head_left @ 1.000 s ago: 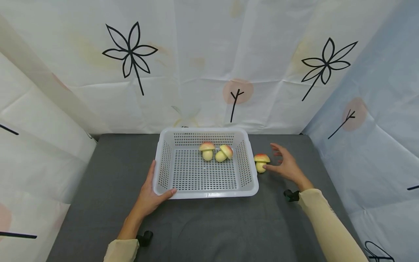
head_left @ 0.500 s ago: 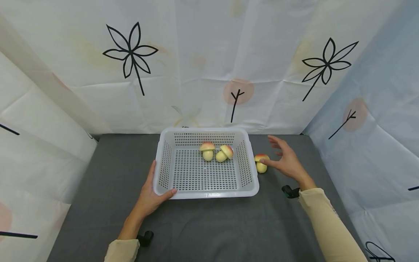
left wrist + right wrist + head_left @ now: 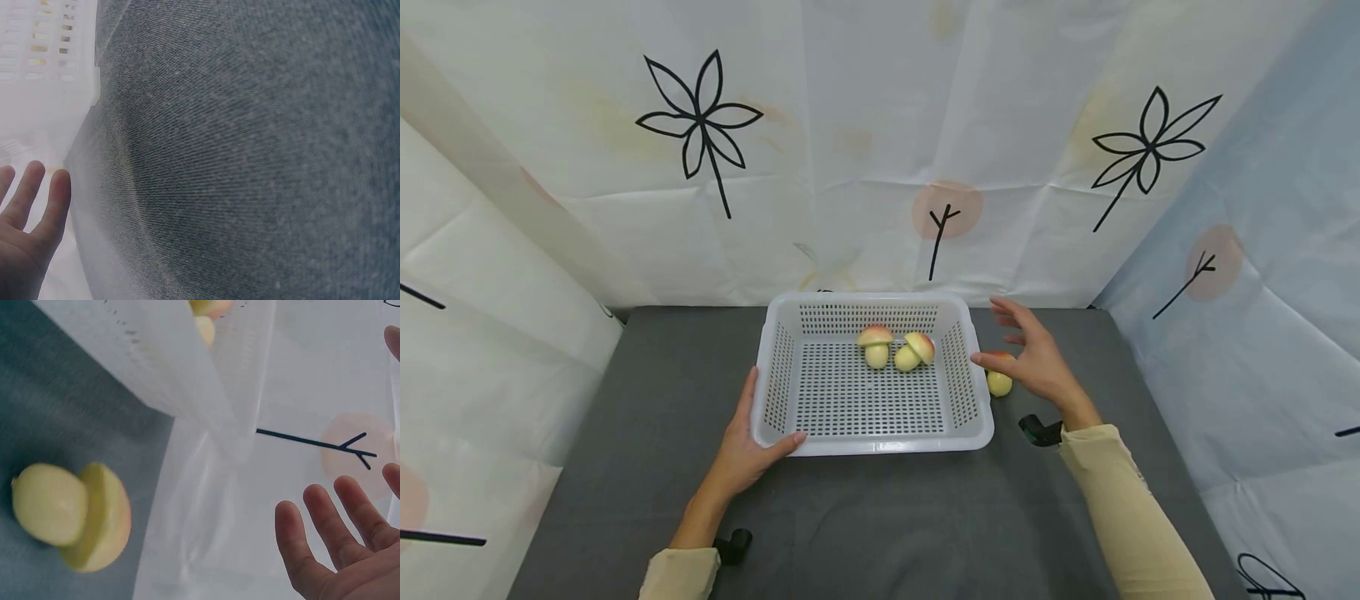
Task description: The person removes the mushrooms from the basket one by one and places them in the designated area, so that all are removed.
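Observation:
A white perforated plastic basket (image 3: 871, 446) sits on the dark grey cloth. Inside it, in the head view, lie two toy mushrooms, one upright-looking mushroom (image 3: 876, 348) and one tilted mushroom (image 3: 914, 352), both with pale yellow stems and reddish caps. My left hand (image 3: 741, 454) rests at the basket's front left corner, fingers straight along the left side, thumb over the front rim. A third mushroom (image 3: 75, 515) lies outside, just right of the basket; in the head view my right hand (image 3: 1033, 354) partly covers it. That hand hovers with fingers spread, thumb over the right rim, holding nothing.
The grey cloth (image 3: 880, 533) spreads under and in front of the basket. A white printed curtain (image 3: 850, 150) hangs close behind the basket, with more curtain panels at the left and right sides.
My right hand has moved left and away from me, its thumb going from beside the outside mushroom to above the basket's right rim. Left hand, basket and mushrooms stay put.

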Available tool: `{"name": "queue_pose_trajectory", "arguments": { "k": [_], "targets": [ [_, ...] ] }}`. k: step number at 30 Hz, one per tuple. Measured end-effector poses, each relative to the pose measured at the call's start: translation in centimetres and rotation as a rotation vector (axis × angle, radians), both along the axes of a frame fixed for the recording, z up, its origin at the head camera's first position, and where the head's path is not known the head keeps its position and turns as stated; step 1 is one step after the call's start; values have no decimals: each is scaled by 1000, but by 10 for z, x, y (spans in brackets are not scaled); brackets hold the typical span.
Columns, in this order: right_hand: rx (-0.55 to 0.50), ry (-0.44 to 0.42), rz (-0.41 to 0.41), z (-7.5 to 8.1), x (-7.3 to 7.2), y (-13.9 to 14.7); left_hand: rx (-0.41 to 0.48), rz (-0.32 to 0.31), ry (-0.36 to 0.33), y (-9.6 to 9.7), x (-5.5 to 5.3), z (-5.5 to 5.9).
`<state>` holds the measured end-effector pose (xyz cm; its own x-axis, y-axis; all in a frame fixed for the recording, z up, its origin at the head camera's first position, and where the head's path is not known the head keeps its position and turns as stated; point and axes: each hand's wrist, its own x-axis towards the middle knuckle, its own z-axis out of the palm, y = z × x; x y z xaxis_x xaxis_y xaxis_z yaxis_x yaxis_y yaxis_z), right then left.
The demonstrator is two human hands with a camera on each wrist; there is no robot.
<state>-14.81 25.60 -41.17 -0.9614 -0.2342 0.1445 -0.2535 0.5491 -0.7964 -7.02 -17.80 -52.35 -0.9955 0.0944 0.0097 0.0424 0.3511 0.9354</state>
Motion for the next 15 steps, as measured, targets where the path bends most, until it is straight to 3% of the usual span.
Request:
{"name": "queue_pose_trajectory", "arguments": {
  "k": [6, 12, 15],
  "targets": [
    [-15, -19, 20, 1, -7, -22, -7, -4, -1, 0, 0, 2],
    [-24, -31, 58, -5, -18, -44, -2, -18, -14, 7, 6, 31],
    [-34, -46, 79, -8, -23, -55, 5, -23, -13, 7, 8, 36]
  ]
}}
